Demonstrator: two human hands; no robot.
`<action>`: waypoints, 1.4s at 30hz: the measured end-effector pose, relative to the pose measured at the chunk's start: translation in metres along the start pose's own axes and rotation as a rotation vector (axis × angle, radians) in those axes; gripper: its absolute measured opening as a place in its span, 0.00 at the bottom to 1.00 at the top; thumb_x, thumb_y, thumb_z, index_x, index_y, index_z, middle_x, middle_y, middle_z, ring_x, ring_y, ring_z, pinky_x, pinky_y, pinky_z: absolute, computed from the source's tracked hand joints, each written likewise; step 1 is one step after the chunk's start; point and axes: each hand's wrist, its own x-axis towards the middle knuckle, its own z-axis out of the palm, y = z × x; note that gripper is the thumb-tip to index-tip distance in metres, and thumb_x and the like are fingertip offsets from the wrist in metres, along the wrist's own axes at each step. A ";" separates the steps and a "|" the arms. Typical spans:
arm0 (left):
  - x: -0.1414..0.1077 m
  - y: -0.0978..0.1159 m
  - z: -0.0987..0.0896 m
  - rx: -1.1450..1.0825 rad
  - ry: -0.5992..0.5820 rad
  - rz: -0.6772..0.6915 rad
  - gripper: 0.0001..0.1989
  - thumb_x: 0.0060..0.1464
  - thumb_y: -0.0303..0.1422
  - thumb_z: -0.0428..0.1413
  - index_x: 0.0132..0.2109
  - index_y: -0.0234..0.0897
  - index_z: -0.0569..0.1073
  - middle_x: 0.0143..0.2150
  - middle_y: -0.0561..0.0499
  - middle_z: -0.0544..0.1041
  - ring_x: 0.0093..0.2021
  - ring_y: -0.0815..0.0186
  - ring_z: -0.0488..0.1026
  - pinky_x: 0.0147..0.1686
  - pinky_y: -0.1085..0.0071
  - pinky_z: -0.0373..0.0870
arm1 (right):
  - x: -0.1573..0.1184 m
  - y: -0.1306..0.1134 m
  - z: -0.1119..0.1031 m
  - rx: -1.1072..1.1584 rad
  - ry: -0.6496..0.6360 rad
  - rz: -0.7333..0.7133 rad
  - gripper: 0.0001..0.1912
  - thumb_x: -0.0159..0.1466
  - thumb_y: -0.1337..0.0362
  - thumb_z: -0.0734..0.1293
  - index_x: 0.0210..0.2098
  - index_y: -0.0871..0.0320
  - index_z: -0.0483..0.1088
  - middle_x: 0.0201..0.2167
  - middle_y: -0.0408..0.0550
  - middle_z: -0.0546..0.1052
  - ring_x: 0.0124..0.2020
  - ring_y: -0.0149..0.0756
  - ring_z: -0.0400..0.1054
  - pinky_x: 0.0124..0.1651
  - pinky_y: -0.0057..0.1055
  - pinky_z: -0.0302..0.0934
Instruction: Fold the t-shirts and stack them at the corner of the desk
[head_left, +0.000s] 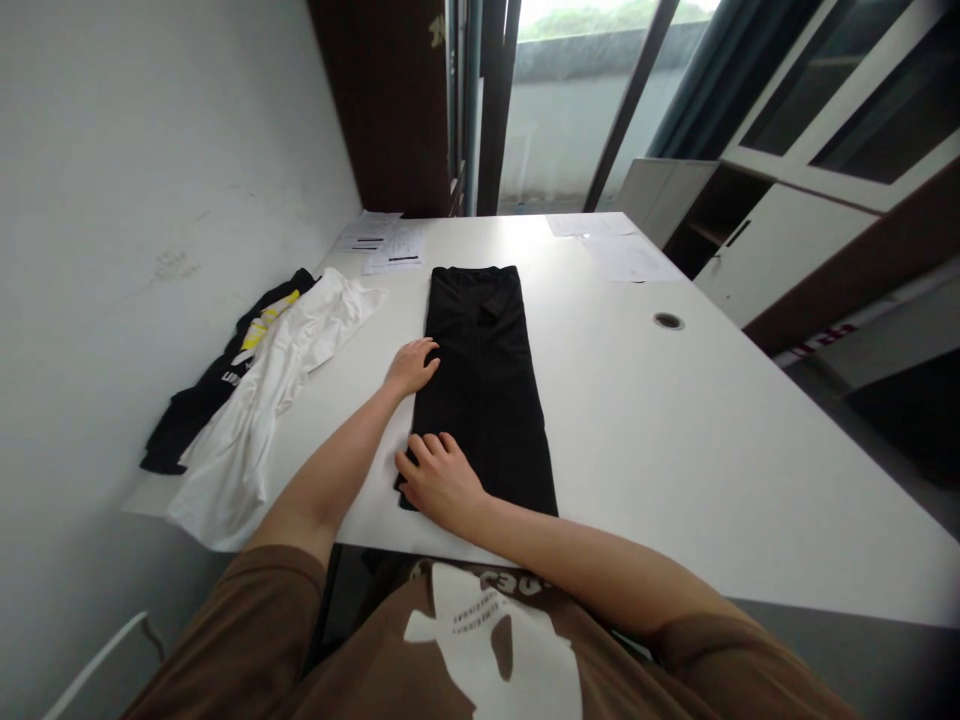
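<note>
Black trousers (487, 380) lie flat and lengthwise on the white table, their waistband at the far end and a small dark patch or tag near it. My left hand (412, 367) rests on their left edge about midway along, fingers together and loosely extended over the cloth. Closer to me, my right hand (442, 482) reaches across to the near left corner. Its fingers are apart and slightly bent, with the tips on the cloth at the edge. Neither hand visibly grips anything; the cloth under the palms is hidden.
A white garment (262, 400) lies crumpled at the table's left side, partly over a black garment (202, 400) with a yellow and white print. Papers (397, 245) lie at the far left, more papers (622, 250) far right. A round cable hole (668, 321) is in the white table (720, 450).
</note>
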 end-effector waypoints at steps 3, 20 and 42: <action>0.001 -0.004 0.003 0.016 0.016 -0.007 0.19 0.66 0.35 0.53 0.61 0.37 0.72 0.68 0.44 0.69 0.68 0.56 0.63 0.70 0.57 0.54 | 0.014 -0.007 0.000 -0.012 -0.078 -0.117 0.09 0.70 0.61 0.65 0.45 0.56 0.75 0.47 0.56 0.74 0.48 0.48 0.66 0.46 0.45 0.64; 0.001 -0.009 0.007 0.017 0.039 0.007 0.20 0.66 0.36 0.53 0.62 0.38 0.73 0.68 0.44 0.69 0.68 0.55 0.63 0.70 0.56 0.56 | 0.021 -0.009 0.000 -0.023 -0.117 -0.258 0.08 0.74 0.67 0.60 0.45 0.59 0.72 0.44 0.54 0.75 0.46 0.45 0.66 0.41 0.39 0.62; -0.049 0.011 -0.016 0.010 -0.003 0.252 0.18 0.67 0.31 0.51 0.61 0.40 0.73 0.69 0.46 0.67 0.72 0.55 0.57 0.72 0.50 0.53 | -0.088 0.082 -0.041 0.281 0.013 -0.310 0.14 0.71 0.66 0.62 0.54 0.57 0.73 0.63 0.54 0.71 0.66 0.42 0.62 0.69 0.45 0.57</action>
